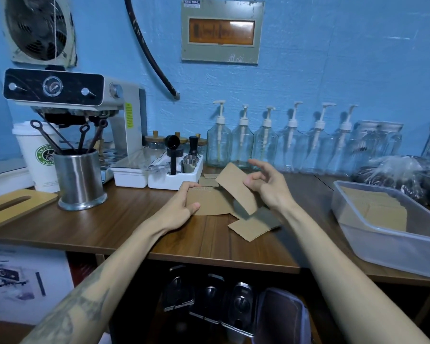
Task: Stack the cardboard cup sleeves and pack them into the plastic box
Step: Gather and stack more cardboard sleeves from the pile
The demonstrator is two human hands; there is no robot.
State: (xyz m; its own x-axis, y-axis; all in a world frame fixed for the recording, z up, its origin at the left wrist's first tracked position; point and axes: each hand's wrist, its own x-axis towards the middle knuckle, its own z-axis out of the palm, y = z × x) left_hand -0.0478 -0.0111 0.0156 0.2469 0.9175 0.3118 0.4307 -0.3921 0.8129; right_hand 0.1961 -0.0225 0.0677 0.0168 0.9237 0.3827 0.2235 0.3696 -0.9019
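My left hand (180,206) grips a flat stack of brown cardboard sleeves (212,203) lying on the wooden table, thumb on top and fingers over the far edge. My right hand (268,188) pinches a single sleeve (233,188) and holds it tilted in the air just above the stack's right end. Another loose sleeve (252,227) lies on the table in front of the right hand. A few more sleeves (207,181) lie behind the stack. The clear plastic box (395,252) stands at the right table edge with sleeves (377,207) inside it.
A white organiser tray (174,181) with tools sits behind the stack. A steel utensil cup (78,180), a paper cup and an espresso machine (85,100) stand at left. Glass pump bottles (266,145) line the back wall. A wooden board (13,202) lies far left.
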